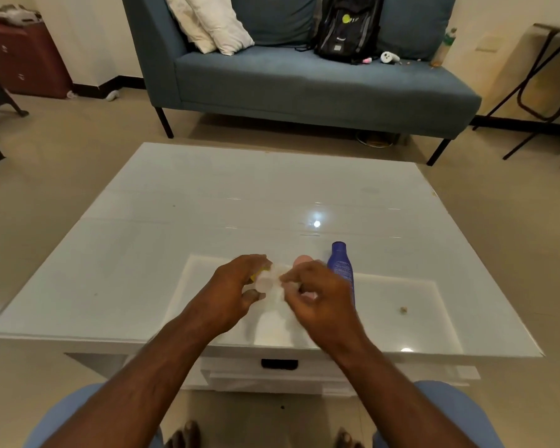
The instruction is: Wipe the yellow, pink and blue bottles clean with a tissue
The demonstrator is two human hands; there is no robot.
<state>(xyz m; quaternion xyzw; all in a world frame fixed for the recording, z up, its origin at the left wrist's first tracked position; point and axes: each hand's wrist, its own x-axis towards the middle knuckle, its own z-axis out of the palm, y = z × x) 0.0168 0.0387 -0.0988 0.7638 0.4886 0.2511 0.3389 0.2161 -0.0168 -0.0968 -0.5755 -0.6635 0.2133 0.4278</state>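
My left hand [232,292] grips the yellow bottle [256,275], of which only a yellow sliver and the white cap end show between the fingers. My right hand [317,297] pinches a white tissue [277,286] against the bottle's cap end. The pink bottle [302,260] stands just behind my right hand, mostly hidden, with only its top showing. The blue bottle [341,270] stands upright on the table, right beside my right hand. Both hands hover above the near middle of the white table [181,221].
A small crumb [403,309] lies on the table to the right. The table's drawer handle [279,364] faces me at the front edge. A blue sofa [304,82] with pillows and a black backpack [348,27] stands behind the table.
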